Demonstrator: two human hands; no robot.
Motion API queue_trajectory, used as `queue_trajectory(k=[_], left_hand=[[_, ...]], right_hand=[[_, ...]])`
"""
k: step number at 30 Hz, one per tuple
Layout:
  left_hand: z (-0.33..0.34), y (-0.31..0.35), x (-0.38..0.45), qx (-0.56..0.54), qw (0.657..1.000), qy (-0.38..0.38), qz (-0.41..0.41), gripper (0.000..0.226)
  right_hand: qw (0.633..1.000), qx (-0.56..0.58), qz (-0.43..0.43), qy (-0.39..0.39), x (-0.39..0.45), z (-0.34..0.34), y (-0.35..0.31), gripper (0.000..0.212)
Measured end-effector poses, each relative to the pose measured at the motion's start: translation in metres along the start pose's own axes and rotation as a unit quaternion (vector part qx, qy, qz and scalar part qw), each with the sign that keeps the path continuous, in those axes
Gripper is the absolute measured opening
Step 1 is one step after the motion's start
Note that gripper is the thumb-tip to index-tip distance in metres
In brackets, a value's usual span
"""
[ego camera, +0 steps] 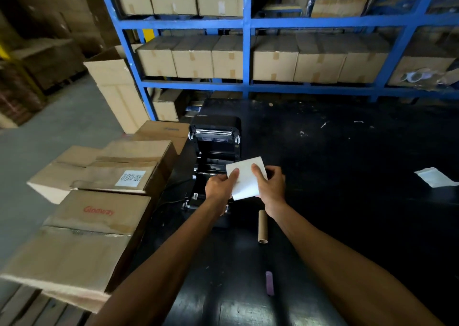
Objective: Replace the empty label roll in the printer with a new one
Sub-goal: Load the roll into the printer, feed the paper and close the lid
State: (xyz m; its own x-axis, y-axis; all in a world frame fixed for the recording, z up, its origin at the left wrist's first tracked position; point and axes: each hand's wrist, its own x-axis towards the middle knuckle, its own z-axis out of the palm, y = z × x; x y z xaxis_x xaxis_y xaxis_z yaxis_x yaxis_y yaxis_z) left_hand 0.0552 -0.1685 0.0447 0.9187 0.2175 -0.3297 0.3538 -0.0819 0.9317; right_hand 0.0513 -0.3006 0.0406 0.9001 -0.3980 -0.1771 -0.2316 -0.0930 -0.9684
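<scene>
label roll [246, 179] | both hands' fingers clamped on it, over open printer [213, 151] | empty core [262, 226] nearby on table [347, 226]

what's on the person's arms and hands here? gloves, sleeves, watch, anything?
Nothing visible. Both forearms are bare from the bottom frame edge to the wrists, with no sleeves in view. The left hand and right hand are ungloved. No watch, bands, rings, cables or markings show on either side in the head view.
</scene>
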Motion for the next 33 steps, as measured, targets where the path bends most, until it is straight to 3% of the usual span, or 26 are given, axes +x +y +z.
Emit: queue_trajectory(k=[9, 13, 23, 29, 31, 33], left_hand=[[-0.052, -0.006, 0.039, 0.007, 0.999, 0.016, -0.045, 0.033], [-0.074, -0.011, 0.065, 0.049, 0.998, 0.0, -0.034, 0.053], [-0.105, -0.027, 0.117, 0.095, 0.994, -0.05, 0.003, 0.036], [-0.101, -0.045, 0.132, 0.133, 0.988, -0.059, 0.049, 0.074], [-0.101, -0.038, 0.127, 0.144, 0.985, -0.07, 0.064, 0.067], [-0.101, -0.036, 0.125, 0.159, 0.982, -0.079, 0.071, 0.041]], right_hand=[[0.999, -0.043, -0.016, -0.02, -0.006, 0.069, -0.003, 0.048], [0.999, -0.048, -0.009, -0.008, -0.007, 0.099, 0.001, 0.046], [0.997, -0.078, 0.018, 0.021, 0.001, 0.155, 0.01, 0.047], [0.988, -0.141, 0.014, 0.057, 0.007, 0.162, 0.024, 0.05], [0.981, -0.18, 0.025, 0.067, 0.011, 0.163, 0.031, 0.051], [0.982, -0.176, 0.03, 0.065, 0.012, 0.164, 0.04, 0.052]])
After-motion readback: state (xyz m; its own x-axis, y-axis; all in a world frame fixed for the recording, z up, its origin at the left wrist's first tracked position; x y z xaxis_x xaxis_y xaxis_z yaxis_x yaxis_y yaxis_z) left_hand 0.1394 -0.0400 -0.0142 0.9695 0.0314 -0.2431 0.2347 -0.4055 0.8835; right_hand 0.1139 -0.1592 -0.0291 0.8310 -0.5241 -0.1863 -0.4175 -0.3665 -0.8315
